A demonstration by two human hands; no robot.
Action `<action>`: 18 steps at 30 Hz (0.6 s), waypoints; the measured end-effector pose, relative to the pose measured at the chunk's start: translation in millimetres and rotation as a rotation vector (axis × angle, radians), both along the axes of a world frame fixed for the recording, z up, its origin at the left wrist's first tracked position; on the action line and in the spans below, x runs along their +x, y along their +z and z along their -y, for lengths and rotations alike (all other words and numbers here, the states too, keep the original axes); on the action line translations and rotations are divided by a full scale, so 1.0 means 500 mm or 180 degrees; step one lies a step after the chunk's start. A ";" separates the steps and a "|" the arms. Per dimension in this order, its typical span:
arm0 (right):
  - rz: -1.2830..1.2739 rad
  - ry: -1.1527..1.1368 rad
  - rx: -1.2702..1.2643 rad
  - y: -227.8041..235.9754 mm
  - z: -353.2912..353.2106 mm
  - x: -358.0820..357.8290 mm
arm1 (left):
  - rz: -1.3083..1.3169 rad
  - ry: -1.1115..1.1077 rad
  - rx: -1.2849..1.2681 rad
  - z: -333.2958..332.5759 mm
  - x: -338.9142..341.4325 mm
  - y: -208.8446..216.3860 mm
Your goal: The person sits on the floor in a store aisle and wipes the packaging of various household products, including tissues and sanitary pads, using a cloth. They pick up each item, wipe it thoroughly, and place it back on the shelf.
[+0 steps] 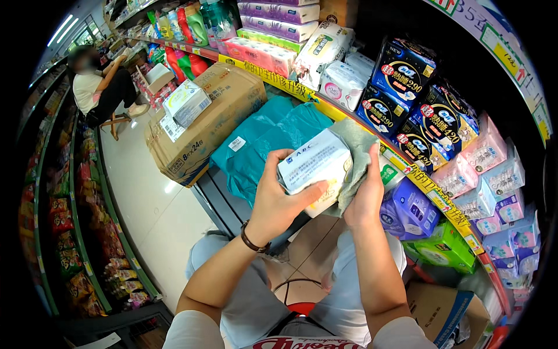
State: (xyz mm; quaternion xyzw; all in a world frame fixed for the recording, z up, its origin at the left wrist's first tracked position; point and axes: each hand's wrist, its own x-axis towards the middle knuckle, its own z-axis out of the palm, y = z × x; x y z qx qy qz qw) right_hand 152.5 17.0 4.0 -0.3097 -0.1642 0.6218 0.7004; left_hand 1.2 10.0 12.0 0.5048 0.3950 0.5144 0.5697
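Observation:
Above my knees, my left hand (276, 200) grips a white pack of sanitary pads (317, 166), thumb across its front and fingers behind it. My right hand (365, 195) holds a grey-green cloth (356, 152) pressed against the pack's right side. Part of the cloth hangs over the top right corner of the pack. Just beyond the pack lies a teal plastic bag (256, 151). The back of the pack and some of my fingers are hidden.
A brown carton (226, 87) with a small white pack (187, 103) on top stands left of the shelf. Several dark packs (401, 72) and pastel packs (485, 145) fill the right shelf. Snack shelves (70, 215) line the left. Another person (93, 87) sits in the aisle.

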 end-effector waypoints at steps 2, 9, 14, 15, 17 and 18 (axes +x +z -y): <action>-0.0371 0.0047 -0.0077 -0.008 -0.002 -0.012 | 0.0471 0.0210 -0.0294 0.004 0.021 0.011; -0.1176 0.0820 -0.0489 -0.030 0.050 -0.088 | -0.0488 0.1133 0.2350 -0.019 0.035 -0.046; -0.0420 0.1440 0.0398 -0.022 0.025 -0.061 | -0.1143 0.1485 0.2821 -0.051 -0.028 -0.032; -0.0826 0.1437 0.0223 0.001 0.035 -0.065 | -0.1111 0.1728 0.2607 -0.049 -0.036 -0.025; -0.0947 0.1366 0.0237 0.015 0.041 -0.072 | -0.0995 0.2165 0.2175 -0.041 -0.045 -0.009; -0.0997 0.1275 0.0241 0.028 0.044 -0.069 | -0.0254 0.1698 0.1661 -0.036 -0.040 -0.002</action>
